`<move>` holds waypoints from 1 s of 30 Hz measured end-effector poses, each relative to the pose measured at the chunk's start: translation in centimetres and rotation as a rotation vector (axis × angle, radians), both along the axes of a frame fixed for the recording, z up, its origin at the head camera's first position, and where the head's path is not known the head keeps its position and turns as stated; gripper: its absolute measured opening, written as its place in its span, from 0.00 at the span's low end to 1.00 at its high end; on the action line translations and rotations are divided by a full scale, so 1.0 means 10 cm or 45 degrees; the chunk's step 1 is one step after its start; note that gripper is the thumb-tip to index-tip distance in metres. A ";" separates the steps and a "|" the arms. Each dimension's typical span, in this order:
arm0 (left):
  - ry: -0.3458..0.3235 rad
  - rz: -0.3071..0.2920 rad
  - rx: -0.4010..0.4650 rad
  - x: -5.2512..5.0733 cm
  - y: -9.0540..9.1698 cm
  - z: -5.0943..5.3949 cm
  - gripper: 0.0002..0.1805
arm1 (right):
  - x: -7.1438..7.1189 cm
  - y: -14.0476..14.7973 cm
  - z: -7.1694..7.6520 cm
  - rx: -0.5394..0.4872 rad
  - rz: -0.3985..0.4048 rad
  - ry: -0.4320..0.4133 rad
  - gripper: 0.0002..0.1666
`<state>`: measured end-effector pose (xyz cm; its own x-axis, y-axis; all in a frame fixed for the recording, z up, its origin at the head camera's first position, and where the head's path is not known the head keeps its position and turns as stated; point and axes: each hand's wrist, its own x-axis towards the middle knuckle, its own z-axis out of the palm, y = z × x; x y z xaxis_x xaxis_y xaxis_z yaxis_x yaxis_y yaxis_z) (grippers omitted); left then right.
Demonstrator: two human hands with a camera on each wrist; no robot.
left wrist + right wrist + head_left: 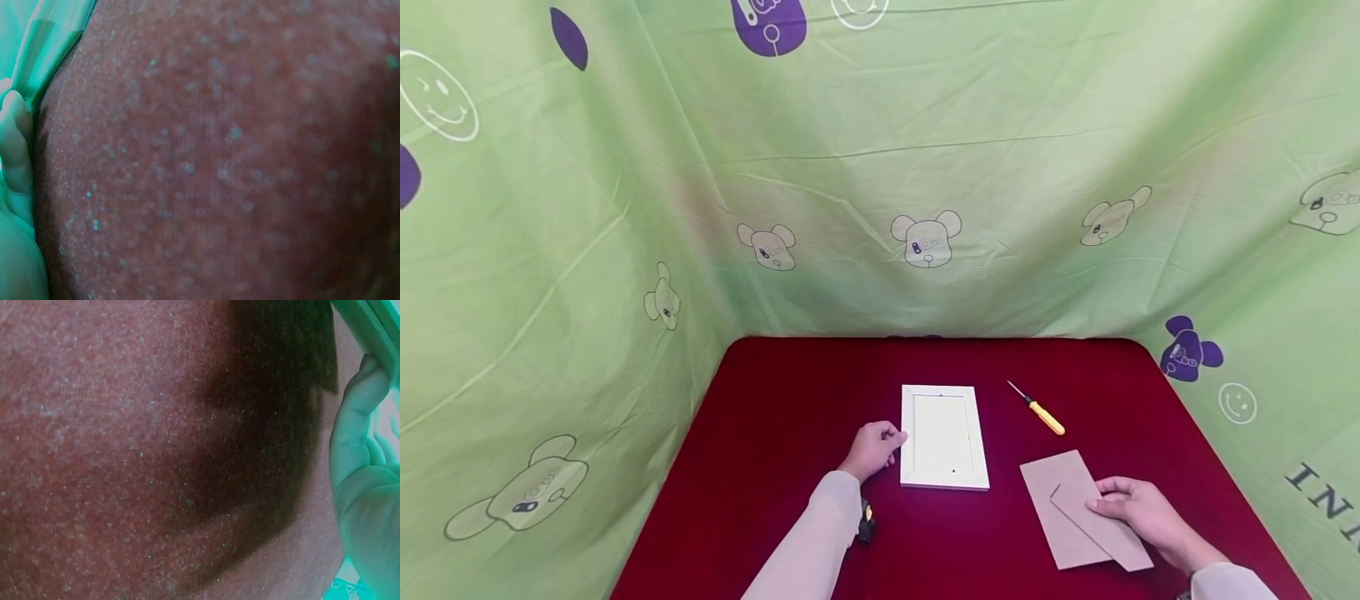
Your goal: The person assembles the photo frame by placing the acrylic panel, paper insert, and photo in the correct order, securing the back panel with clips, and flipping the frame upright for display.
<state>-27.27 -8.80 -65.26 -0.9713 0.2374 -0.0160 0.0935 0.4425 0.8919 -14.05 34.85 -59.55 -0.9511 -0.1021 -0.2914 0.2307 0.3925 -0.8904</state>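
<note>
screwdriver (1039, 411) lies right of centre; mid-picture, left hand (871, 450) pinches a white frame (942, 479); lower right, right hand (1138, 512) pinches brown board (1062, 527)

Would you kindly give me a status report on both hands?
Left hand touching left edge of white frame. Right hand gripping brown board. Yellow-handled screwdriver beyond board, clear of both hands.

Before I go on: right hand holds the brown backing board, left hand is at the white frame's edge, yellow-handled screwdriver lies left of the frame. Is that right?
Not the last part: the head view shows the yellow-handled screwdriver lying right of the white frame. The right hand and left hand are as you say.
</note>
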 end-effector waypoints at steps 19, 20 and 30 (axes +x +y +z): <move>0.040 0.003 -0.007 0.00 0.02 0.01 0.15 | -0.01 -0.03 -0.02 -0.088 -0.019 0.000 0.31; 0.042 0.002 -0.006 0.00 0.02 0.01 0.15 | -0.01 -0.03 -0.02 -0.079 -0.026 0.002 0.31; 0.028 -0.003 -0.006 0.01 0.01 0.01 0.15 | -0.02 -0.09 -0.02 -0.032 -0.104 0.021 0.32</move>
<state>-27.17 -8.68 -65.14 -0.9708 0.2397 0.0040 0.1139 0.4466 0.8874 -14.28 33.95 -59.70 -0.9613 -0.0312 -0.2737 0.2460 0.3504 -0.9037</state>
